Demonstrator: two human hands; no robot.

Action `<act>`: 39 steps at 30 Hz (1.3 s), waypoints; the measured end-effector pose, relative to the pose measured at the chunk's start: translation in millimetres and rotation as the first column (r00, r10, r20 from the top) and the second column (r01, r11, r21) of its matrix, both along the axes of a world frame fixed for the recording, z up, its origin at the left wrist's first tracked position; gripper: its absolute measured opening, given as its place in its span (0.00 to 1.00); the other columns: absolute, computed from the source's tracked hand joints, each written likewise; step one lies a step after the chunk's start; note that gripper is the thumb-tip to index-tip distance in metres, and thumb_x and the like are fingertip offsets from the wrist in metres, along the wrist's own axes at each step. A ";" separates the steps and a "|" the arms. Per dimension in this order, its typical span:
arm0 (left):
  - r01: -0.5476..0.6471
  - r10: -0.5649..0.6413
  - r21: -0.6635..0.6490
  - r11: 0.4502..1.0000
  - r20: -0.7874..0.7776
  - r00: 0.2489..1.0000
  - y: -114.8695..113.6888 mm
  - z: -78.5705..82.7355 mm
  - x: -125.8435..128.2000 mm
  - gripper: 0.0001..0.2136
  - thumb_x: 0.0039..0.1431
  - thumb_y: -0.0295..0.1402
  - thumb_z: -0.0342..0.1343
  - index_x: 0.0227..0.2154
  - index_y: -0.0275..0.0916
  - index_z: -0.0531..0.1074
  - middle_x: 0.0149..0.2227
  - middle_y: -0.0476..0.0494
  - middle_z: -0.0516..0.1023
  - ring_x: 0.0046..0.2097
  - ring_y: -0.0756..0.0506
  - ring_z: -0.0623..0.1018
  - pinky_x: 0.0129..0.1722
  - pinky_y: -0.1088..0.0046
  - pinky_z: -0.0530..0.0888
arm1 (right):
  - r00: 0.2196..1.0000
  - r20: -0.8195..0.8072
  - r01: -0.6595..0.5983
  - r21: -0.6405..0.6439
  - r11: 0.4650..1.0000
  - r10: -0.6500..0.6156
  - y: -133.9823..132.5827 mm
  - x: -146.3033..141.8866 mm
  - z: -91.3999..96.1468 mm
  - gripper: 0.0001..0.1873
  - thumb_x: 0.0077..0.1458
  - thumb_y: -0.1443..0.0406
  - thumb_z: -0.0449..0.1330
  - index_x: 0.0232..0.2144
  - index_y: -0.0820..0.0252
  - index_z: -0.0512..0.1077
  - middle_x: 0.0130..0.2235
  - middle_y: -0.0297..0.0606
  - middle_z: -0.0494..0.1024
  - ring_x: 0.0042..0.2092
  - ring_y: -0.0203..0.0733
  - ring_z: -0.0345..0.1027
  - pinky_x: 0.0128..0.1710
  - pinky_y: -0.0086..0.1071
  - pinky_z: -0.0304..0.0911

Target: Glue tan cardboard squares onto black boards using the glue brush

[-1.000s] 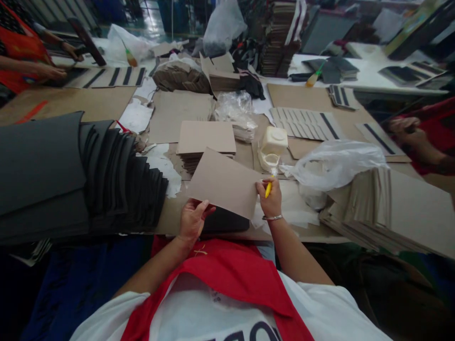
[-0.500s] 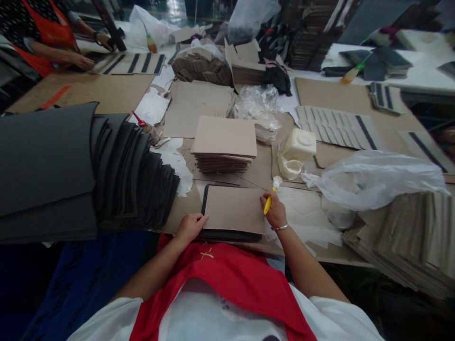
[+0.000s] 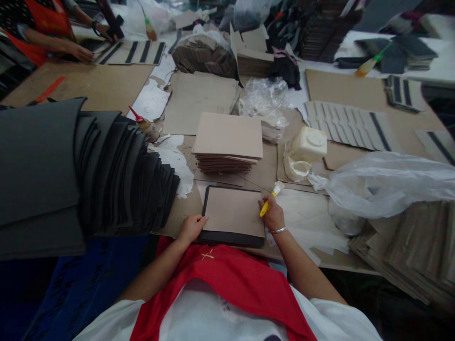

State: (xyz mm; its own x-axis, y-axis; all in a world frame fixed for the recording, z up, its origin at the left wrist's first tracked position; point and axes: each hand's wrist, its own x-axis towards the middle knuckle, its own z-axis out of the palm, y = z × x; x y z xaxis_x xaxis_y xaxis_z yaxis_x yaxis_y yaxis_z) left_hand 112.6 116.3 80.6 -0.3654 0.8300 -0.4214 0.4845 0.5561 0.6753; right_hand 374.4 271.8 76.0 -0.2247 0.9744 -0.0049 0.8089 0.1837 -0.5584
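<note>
In front of me a beige board (image 3: 232,210) lies on a slightly larger black sheet (image 3: 231,237), whose dark margin shows on the left, top and bottom. My left hand (image 3: 193,228) is closed at the board's lower left edge, its thumb on top. At the upper right edge is my right hand (image 3: 273,215), closed around a brush (image 3: 269,202) with a yellow handle, its pale bristles pointing up and away. The fingertips of that hand touch the board's edge too. Just beyond stands a stack of beige boards (image 3: 229,137).
A tall pile of dark grey sheets (image 3: 121,175) fills the left. An opened plastic jug (image 3: 311,144), a clear plastic bag (image 3: 391,182) and stacked grey boards (image 3: 408,251) stand at the right. A red-nozzled bottle (image 3: 144,123) lies behind. A co-worker's hands (image 3: 81,52) handle striped panels at far left.
The brush has tilted a little, with my right hand slightly lower and further left. My left hand stays at the board's edge. The view has shifted slightly.
</note>
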 end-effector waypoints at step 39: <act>0.035 -0.038 -0.085 0.996 -0.037 0.999 9.5 2.1 -1.7 0.19 0.53 0.43 0.46 0.13 0.38 0.59 0.14 0.54 0.55 0.22 0.52 0.59 0.23 0.75 0.51 | 0.965 0.251 -0.084 0.001 0.996 0.081 -1.7 -8.4 -1.1 0.11 0.58 0.63 0.49 0.41 0.61 0.66 0.30 0.39 0.69 0.27 0.36 0.57 0.27 0.30 0.44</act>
